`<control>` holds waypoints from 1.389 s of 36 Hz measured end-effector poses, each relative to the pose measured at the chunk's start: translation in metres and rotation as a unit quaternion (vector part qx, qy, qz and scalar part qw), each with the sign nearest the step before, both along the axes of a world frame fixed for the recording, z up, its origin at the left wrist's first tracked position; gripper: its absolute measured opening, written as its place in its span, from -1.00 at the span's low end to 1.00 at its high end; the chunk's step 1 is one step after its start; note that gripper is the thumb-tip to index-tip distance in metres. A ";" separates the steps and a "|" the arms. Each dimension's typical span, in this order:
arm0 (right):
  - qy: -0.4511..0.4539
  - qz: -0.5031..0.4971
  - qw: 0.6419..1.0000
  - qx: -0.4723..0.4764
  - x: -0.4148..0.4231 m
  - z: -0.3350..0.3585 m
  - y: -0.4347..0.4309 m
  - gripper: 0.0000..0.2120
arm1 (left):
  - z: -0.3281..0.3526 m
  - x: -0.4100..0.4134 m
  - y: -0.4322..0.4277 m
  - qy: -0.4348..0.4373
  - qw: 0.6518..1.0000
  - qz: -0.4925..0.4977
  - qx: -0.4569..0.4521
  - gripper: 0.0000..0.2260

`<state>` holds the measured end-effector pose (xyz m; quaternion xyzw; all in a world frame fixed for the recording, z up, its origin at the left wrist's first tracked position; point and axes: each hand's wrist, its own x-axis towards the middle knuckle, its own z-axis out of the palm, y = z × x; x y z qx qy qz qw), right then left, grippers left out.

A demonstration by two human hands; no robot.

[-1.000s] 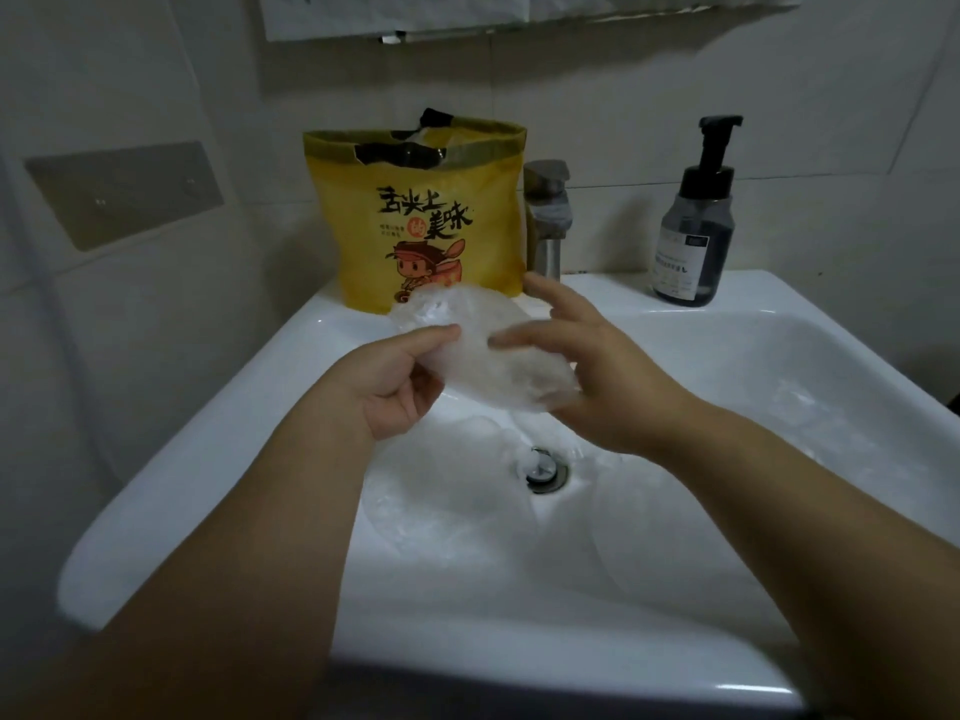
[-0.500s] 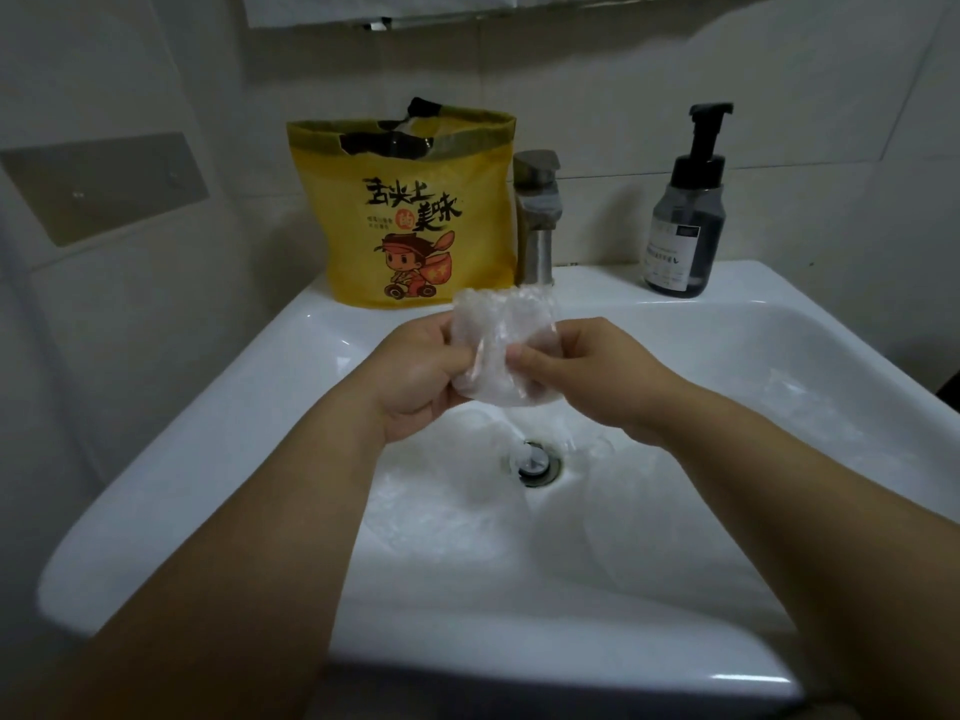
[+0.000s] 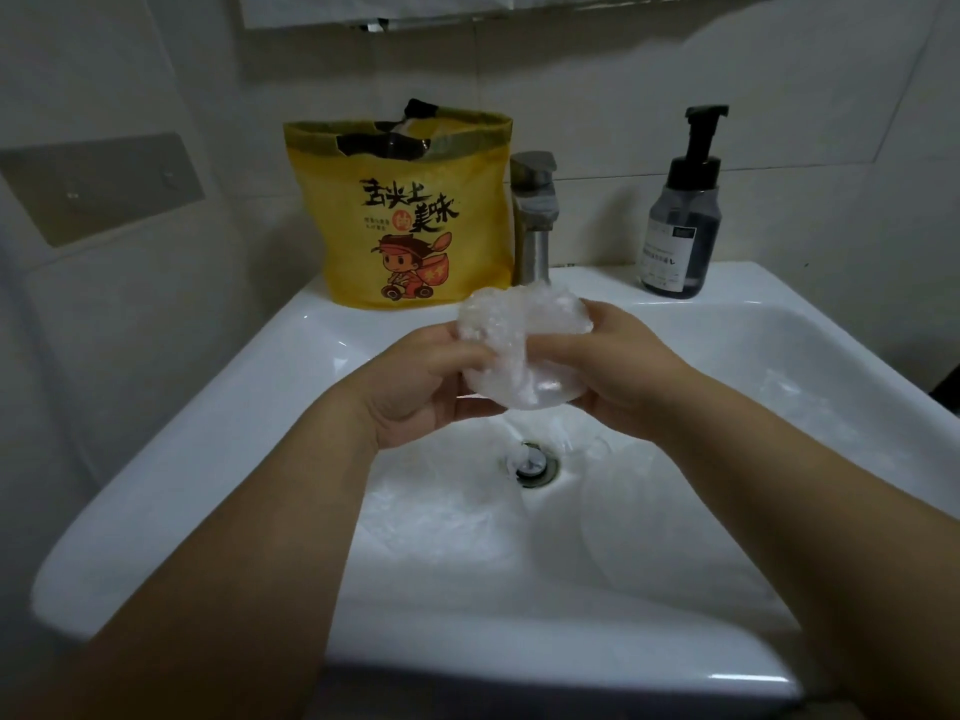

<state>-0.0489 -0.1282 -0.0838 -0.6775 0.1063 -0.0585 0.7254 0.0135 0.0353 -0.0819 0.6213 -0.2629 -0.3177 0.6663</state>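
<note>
Grips a crumpled clear plastic sheet [image 3: 519, 350] from both sides: left hand [image 3: 415, 387] curled on its left edge with the thumb across the front, right hand [image 3: 618, 361] pinching the right edge, fingers folded over it. Holds it in the air just below the faucet [image 3: 532, 215] spout and straight above the drain [image 3: 532, 465], inside the white sink [image 3: 208, 407]. Looks like rinsing or scrunching; cannot tell whether water runs.

Down in the basin, a left clear piece [image 3: 431, 511] and a right clear piece [image 3: 639, 522], lying either side of the drain. On the back ledge, a yellow bag [image 3: 405, 215] just beside the faucet and a dark pump bottle [image 3: 680, 220] further right.

Risks, as a judgement: probably slippery when wet, so could slide out of a loose pinch and land on the drain, blocking it. Could tear if pulled apart too hard. Could throw spray over the ledge and the bag if cupped under a stream.
</note>
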 end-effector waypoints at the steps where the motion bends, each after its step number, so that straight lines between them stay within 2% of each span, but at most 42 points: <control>1: -0.011 -0.010 1.000 -0.023 0.000 0.000 0.000 -0.15 | 0.001 0.001 0.001 0.007 1.000 0.009 0.003 -0.67; 3: -0.011 -0.005 0.999 -0.049 -0.001 0.001 0.000 -0.18 | 0.000 0.003 0.003 0.017 0.999 0.041 0.004 -0.57; 7: 0.023 0.049 0.995 -0.088 -0.007 0.001 0.003 -0.12 | -0.002 -0.002 0.002 0.000 0.999 0.033 0.034 -0.66; 11: 0.030 0.075 0.984 -0.157 -0.011 0.002 0.008 -0.07 | -0.006 -0.001 -0.003 -0.047 0.994 0.050 0.087 -0.58; 12: 0.031 0.070 0.987 -0.143 -0.011 0.003 0.008 -0.08 | -0.006 0.000 -0.003 -0.051 0.993 0.070 0.081 -0.64; 14: 0.039 0.057 0.997 -0.046 -0.011 0.006 0.006 -0.12 | -0.005 0.003 -0.003 -0.036 0.992 0.113 0.047 -0.81; 15: 0.042 0.057 0.997 0.016 -0.010 0.007 0.006 -0.18 | -0.004 0.004 -0.003 -0.022 0.991 0.130 0.022 -0.78; 17: 0.052 0.088 0.991 0.083 -0.012 0.008 0.008 -0.41 | -0.002 0.006 -0.003 -0.006 0.989 0.149 -0.017 -0.59; 19: 0.059 0.114 0.986 0.102 -0.012 0.005 0.012 -0.62 | 0.000 0.005 -0.004 0.004 0.988 0.151 -0.041 -0.50; 21: 0.049 0.098 0.988 0.112 -0.009 0.003 0.016 -0.71 | 0.000 0.003 -0.005 0.013 0.987 0.150 -0.052 -0.49; 26: 0.004 0.027 0.990 0.142 -0.007 0.008 0.007 -0.86 | 0.002 0.005 -0.002 0.025 0.988 0.143 -0.054 -0.67; 31: -0.006 0.017 0.990 0.140 -0.008 0.012 0.001 -0.77 | 0.006 0.008 -0.001 0.044 0.983 0.154 -0.084 -0.68; 35: -0.020 0.025 0.988 0.150 -0.010 0.014 -0.002 -0.86 | 0.004 0.010 0.002 0.030 0.986 0.150 -0.066 -0.70; 38: -0.001 0.075 0.987 0.140 -0.012 0.013 -0.001 -0.79 | 0.003 0.008 0.001 0.014 0.988 0.145 -0.060 -0.70; 42: -0.015 0.043 0.993 0.113 -0.009 0.011 -0.001 -0.87 | 0.004 0.006 0.000 0.009 0.987 0.149 -0.061 -0.76; 50: -0.007 0.059 0.993 0.100 -0.008 0.013 -0.008 -0.85 | 0.005 0.001 0.005 0.082 0.993 0.080 -0.020 -0.79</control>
